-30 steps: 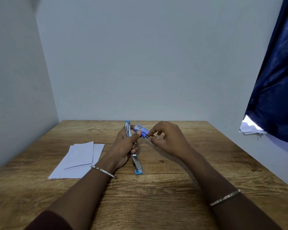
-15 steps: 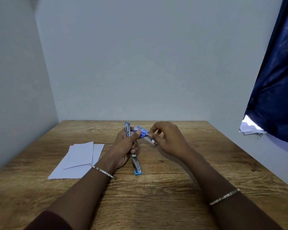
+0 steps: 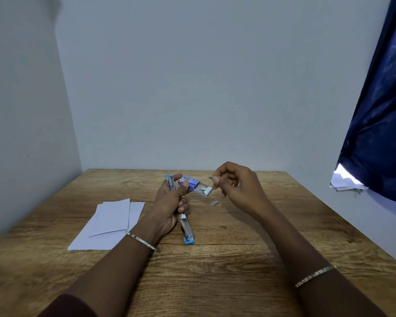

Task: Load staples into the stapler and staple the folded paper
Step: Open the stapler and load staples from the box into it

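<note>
Head camera view is looking down at a brown wood-grain desk (image 3: 215, 271) set against pale grey walls. The left hand (image 3: 169, 202) is clenching two things at once: a slim silver stapler with light blue plastic ends (image 3: 186, 227), swung fully open so one arm is pointing up past the fingers and the other is lying toward the viewer, and a small blue and white cardboard staple box (image 3: 190, 183), pinned under the thumb with its inner tray slid out to the right. Holding both together is probably keeping the open staple channel and the supply close, so the other hand is free to feed. The right hand (image 3: 236, 186) is pinching a short silver strip of staples (image 3: 212, 178) between thumb and forefinger, raised just beside the tray's open end. A small silvery piece (image 3: 214, 203), likely loose staples, is lying on the desk just below the tray. The folded white paper (image 3: 111, 221) is lying flat on the desk to the left, well apart from the stapler and untouched. A dark blue curtain (image 3: 380, 122) is hanging at the right edge. Compared with half a second ago, the right hand is no longer pressed against the box; it is lifting away up and to the right with the strip, and the tray is showing further out. The staples are not yet in the stapler.
</note>
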{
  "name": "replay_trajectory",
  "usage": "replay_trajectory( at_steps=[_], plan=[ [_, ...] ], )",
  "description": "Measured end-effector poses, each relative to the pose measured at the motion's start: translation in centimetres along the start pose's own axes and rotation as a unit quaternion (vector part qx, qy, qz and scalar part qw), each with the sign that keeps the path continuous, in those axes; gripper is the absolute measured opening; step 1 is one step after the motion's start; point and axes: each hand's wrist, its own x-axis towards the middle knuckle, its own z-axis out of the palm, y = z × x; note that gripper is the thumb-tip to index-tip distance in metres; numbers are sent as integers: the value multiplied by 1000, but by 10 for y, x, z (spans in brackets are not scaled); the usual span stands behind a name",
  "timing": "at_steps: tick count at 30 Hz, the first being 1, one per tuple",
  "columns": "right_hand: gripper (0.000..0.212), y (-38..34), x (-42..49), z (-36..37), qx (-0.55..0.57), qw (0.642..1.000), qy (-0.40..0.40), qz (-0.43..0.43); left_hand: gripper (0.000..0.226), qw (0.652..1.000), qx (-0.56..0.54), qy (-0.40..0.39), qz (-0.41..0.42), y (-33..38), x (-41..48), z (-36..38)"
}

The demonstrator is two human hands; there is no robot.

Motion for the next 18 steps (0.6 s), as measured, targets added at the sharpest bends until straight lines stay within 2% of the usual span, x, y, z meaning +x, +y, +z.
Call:
replay_trajectory(
  at_steps=[4,11,18],
  plan=[
    [6,2,-4,11,1,999,-42,19,30,1000,-4,-9,-5,0,-1,0],
    [9,5,-4,18,66,996,-38,47,27,998,39,-39,-19,0,-3,2],
    [10,3,-5,17,78,995,-26,51,28,993,70,-90,-34,-3,-4,2]
  ],
)
